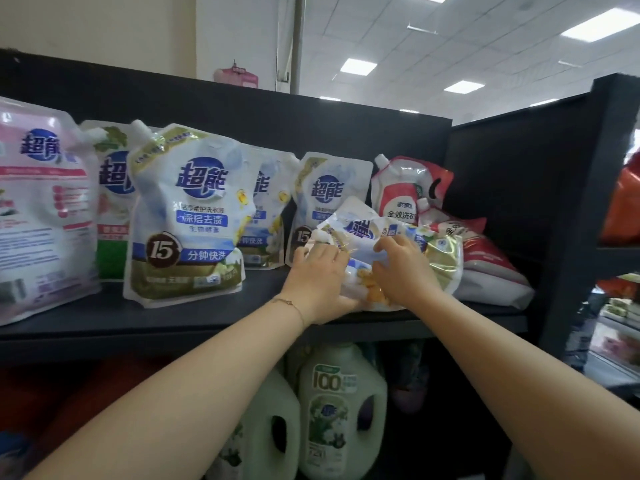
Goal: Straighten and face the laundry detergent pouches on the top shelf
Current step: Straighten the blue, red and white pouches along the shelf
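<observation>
The black top shelf (173, 320) carried 8 soft, glossy film pouches with corner spouts. All were sealed, so their contents could not be seen. At the far left stood 1 pink-and-white pouch (38, 209), with 1 green-and-white pouch (110, 188) just behind it. Next came 3 upright blue-and-white ones: the front pouch (188, 216), plump and creased, the half-hidden pouch (266, 209) behind it, and the third pouch (329, 195) further right.

The left hand (318, 275) had its fingers curled over the spout end of a 4th blue-and-white pouch, the lying pouch (398, 237), which rested crumpled on its side at the shelf's front edge. The right hand (405, 271) gripped that pouch's face, fingertips bent into the film.

Beyond it were 2 red-and-white pouches, the standing red pouch (405, 188) and the slumped red pouch (485, 258) against the side wall.

On the shelf below, 2 rigid pale-green jugs (341, 410) with moulded handles stood side by side.
</observation>
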Demonstrator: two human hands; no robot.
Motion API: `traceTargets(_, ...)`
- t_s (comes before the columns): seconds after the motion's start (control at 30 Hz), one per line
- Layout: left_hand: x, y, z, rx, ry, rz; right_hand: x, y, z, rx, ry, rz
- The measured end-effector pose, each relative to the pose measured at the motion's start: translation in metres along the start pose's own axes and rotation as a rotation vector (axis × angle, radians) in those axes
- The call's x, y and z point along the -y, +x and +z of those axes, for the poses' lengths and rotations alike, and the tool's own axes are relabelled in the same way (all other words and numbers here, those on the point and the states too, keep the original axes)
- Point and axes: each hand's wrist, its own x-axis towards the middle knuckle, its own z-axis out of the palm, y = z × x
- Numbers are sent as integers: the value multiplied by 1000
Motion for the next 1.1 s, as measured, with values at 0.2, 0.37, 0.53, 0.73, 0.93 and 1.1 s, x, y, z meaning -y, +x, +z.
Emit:
traceTargets(0.2, -9, 13, 19, 59, 153, 114, -26, 23, 4, 107, -220, 85)
traceTargets(0.37, 5, 22, 24, 13, 69, 96, -35, 45, -9, 291, -182, 107)
traceTargets(0.53, 44, 29, 8, 10, -214, 39, -41, 56, -23, 367, 65, 116)
traceTargets(0.73, 83, 15, 1, -264, -671, -112, -55, 57, 2, 208, 147, 144)
traceTargets(0.93, 92, 10, 0, -383, -743, -270, -42, 67, 10, 138, 313, 217)
traceTargets(1.1, 89, 8, -2, -509, -794, -508, -35, 79, -17, -72, 850, 373)
